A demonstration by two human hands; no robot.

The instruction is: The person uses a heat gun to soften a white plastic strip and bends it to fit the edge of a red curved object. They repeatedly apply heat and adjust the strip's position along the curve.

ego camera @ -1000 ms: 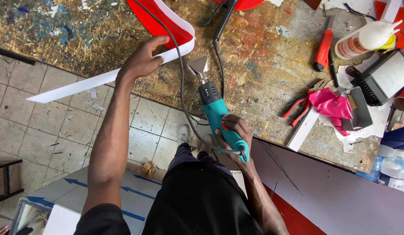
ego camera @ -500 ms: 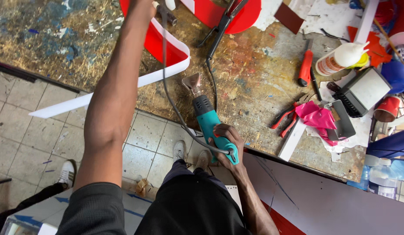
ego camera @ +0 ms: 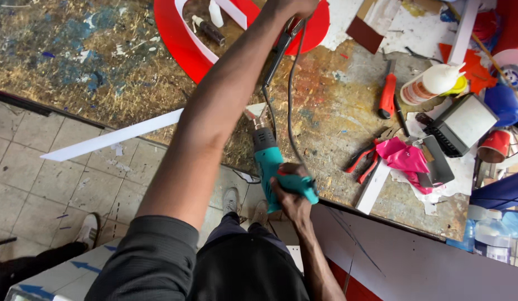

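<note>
Right hand (ego camera: 289,192) gripping teal heat gun (ego camera: 273,167) at bench (ego camera: 75,61) edge; left hand (ego camera: 289,6) far above, probably clenched, mostly cropped.

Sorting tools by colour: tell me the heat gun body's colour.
Teal, with a metal nozzle; the heat gun shows in the head view.

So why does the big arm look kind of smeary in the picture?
Head view: the left arm sits close to the camera and looks motion-blurred; the right hand on the teal heat gun is sharper, as is the worktable. Light is even daylight, with no strong glare.
</note>
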